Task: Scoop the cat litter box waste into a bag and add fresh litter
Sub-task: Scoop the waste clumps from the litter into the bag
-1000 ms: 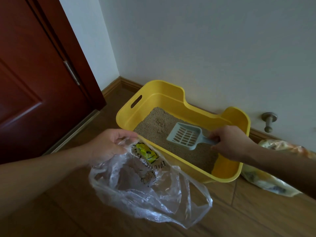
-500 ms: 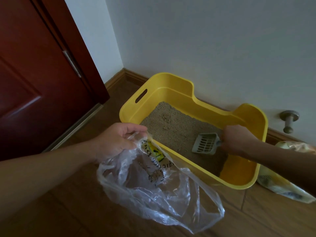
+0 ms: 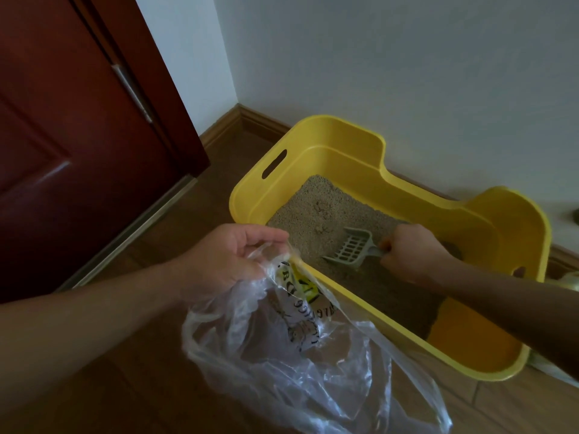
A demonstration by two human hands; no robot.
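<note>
**Scoop edge down in the litter, bag held ready at the near rim**

Nearest, the clear plastic bag (image 3: 282, 355) hangs over the wooden floor (image 3: 125, 386). The left hand (image 3: 225, 264) holds it, fingers (image 3: 266, 238) pinching its mouth against the near rim of the yellow litter box (image 3: 376, 317).

Inside the box, the right hand (image 3: 410, 255) is curled tight round the handle of the grey litter scoop (image 3: 351, 249). The scoop's long axis runs from the handle at 3 o'clock to the blade at 9 o'clock. Small clumps (image 3: 322, 228) lie in the litter (image 3: 313, 195) just beside the blade, at about 11 o'clock. The bag mouth is at 8 o'clock, nearer the left hand.

A second ago the scoop hovered flat above the litter. Now it is tilted with its leading edge dug in, and the left hand's grip is unchanged.
</note>
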